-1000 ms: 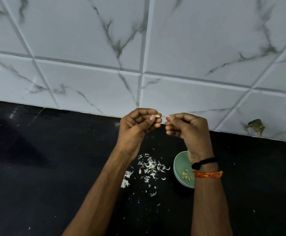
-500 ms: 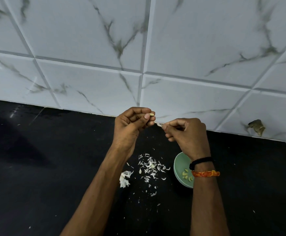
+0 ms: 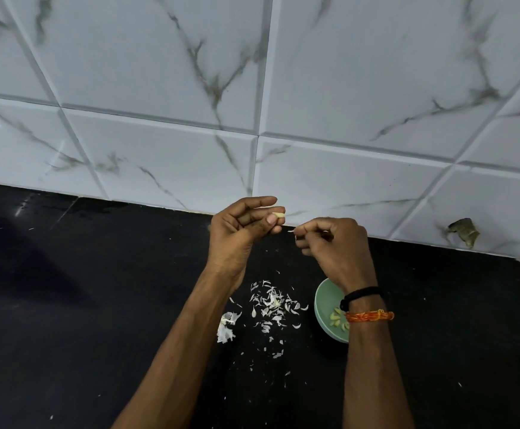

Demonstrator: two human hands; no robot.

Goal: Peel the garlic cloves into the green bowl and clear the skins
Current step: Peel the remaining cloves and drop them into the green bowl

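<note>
My left hand is raised above the counter and pinches a small pale garlic clove between thumb and fingertips. Just to its right, my right hand pinches a thin strip of skin pulled away from the clove. Below my right wrist sits the green bowl, partly hidden by that wrist, with several peeled cloves inside. A scatter of white garlic skins lies on the black counter left of the bowl.
A larger clump of white skin lies beside my left forearm. The black counter runs back to a white marble-tiled wall, which has a chipped patch at the right.
My right hand has drawn down and right, away from my left hand, with a strip of skin. My left hand still holds the clove in nearly the same place.
</note>
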